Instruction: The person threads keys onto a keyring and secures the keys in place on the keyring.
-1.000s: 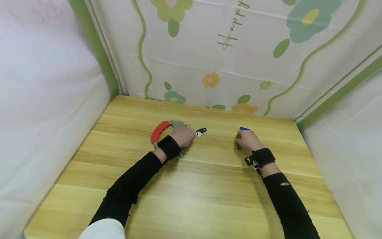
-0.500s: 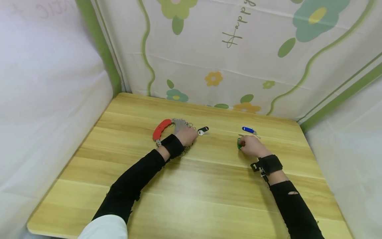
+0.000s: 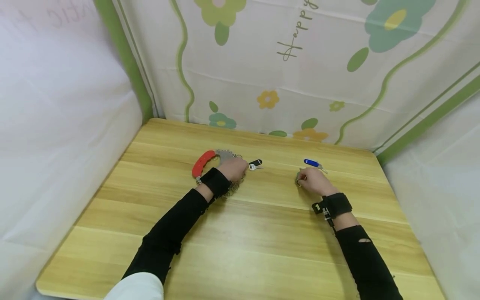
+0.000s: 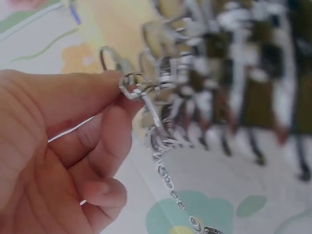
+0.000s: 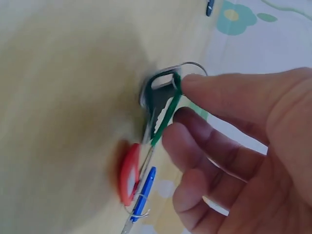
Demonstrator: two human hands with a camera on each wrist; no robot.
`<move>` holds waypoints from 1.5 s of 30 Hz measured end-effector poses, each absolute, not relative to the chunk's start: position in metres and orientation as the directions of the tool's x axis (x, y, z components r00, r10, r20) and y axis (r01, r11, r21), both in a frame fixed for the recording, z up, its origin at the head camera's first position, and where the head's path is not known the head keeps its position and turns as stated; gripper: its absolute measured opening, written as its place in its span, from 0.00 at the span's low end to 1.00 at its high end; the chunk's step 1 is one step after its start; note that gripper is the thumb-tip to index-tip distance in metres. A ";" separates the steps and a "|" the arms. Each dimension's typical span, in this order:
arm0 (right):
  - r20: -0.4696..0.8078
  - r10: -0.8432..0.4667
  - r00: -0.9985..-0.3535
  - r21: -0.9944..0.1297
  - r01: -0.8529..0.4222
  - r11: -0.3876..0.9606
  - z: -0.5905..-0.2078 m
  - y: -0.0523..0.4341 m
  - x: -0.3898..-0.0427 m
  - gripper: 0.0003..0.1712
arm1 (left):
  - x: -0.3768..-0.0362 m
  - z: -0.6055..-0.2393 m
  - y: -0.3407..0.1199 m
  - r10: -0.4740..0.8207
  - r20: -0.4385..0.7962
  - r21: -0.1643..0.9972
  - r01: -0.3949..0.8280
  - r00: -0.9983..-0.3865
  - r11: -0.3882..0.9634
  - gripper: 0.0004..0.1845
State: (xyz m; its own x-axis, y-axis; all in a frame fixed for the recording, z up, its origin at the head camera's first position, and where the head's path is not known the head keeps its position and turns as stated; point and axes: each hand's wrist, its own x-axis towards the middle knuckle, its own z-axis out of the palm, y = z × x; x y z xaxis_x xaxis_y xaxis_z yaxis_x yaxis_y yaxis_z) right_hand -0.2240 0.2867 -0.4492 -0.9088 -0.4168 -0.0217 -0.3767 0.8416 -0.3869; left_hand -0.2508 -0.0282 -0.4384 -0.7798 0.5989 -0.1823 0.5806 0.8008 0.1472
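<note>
My left hand (image 3: 232, 170) is over a red-handled metal key holder (image 3: 203, 162) with many small rings along its edge. In the left wrist view its thumb and forefinger pinch a small metal clasp (image 4: 130, 87) beside the row of rings, and a thin chain (image 4: 166, 178) hangs below. Over to the right, my right hand (image 3: 316, 181) pinches a key (image 5: 160, 97) with a green tag (image 5: 167, 116) by its ring end, close over the table. Just beyond that hand lies a blue-tagged key (image 3: 311, 162). A red key tag (image 5: 128, 174) shows beside it in the right wrist view.
Between the hands, near the key holder, lies a key with a black tag (image 3: 256, 163). The wooden table (image 3: 240, 237) is walled at the back by a flowered white curtain (image 3: 232, 75), with white cloth (image 3: 67, 125) along the left and right sides.
My right hand has drawn back toward me from the blue-tagged key, uncovering it, and the green-tagged key has turned in its fingers. The left hand stays at the key holder.
</note>
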 end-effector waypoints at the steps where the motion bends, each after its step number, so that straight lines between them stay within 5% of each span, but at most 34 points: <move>1: -0.013 -0.415 -0.910 -0.387 -0.379 0.841 -0.449 0.287 -0.224 0.03 | -0.251 -0.438 -0.029 0.593 -0.178 0.176 0.568 -0.785 0.804 0.08; 7: 0.024 -0.384 -0.923 -0.405 -0.360 0.840 -0.447 0.280 -0.227 0.02 | -0.246 -0.432 -0.031 0.569 -0.154 0.315 0.506 -0.808 0.803 0.13; 16: 0.002 -0.305 -0.952 -0.571 -0.252 0.781 -0.446 0.259 -0.232 0.04 | -0.243 -0.430 -0.035 0.559 -0.110 0.353 0.493 -0.822 0.795 0.23; 32: -0.011 -0.319 -0.948 -0.910 -0.122 0.397 -0.456 0.179 -0.246 0.14 | -0.245 -0.436 -0.042 0.500 -0.087 0.452 0.413 -0.862 0.791 0.19; 45: -0.091 -0.279 -0.956 -0.954 0.003 0.300 -0.453 0.142 -0.250 0.18 | -0.251 -0.437 -0.038 0.515 -0.119 0.439 0.420 -0.849 0.794 0.11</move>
